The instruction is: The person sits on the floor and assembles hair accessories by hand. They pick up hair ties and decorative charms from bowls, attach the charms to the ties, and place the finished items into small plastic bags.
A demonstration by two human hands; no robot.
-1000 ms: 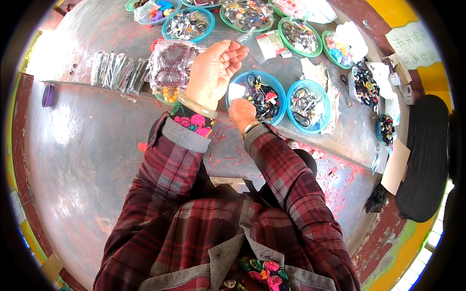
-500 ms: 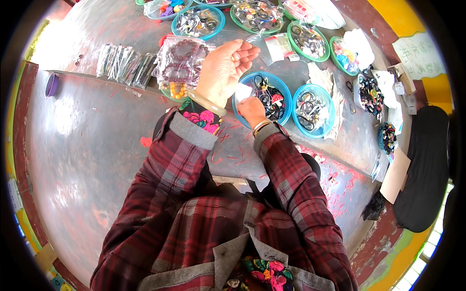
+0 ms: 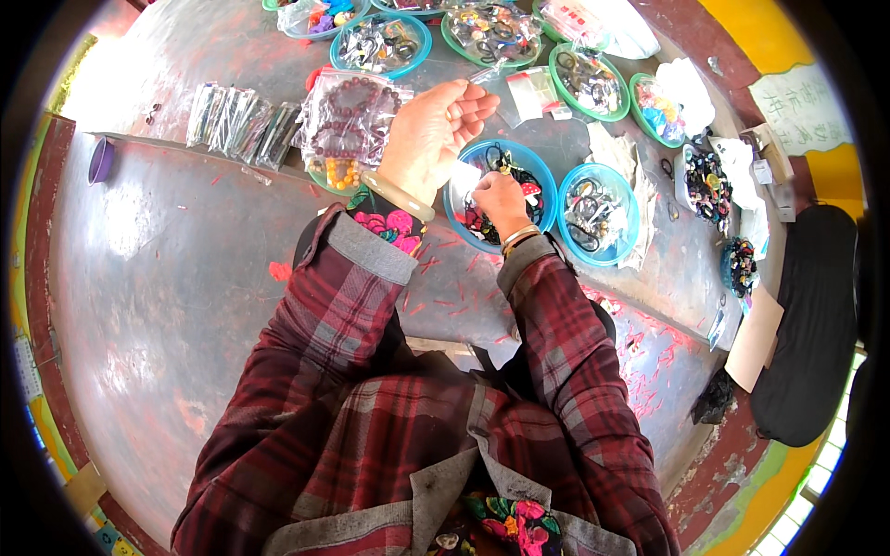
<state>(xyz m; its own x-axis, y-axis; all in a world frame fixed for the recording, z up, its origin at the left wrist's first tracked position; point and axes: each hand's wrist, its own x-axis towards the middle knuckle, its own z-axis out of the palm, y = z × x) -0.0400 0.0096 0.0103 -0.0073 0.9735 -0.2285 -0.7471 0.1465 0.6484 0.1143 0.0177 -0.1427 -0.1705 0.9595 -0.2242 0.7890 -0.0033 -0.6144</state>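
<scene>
Reaching right hand (image 3: 498, 199) into blue bowl (image 3: 547, 181)

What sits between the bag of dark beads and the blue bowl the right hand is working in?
In the head view, the raised left hand lies between the bag of dark beads and the blue bowl, where the right hand works.

Purple cup (image 3: 101, 159) at table's left edge — clear packets (image 3: 243, 119) fanned nearby; black cushion (image 3: 808, 324) far right.

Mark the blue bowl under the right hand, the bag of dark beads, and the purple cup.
blue bowl (image 3: 545, 178), head view, right rim
bag of dark beads (image 3: 348, 120), head view, middle
purple cup (image 3: 101, 160), head view, its side
</scene>
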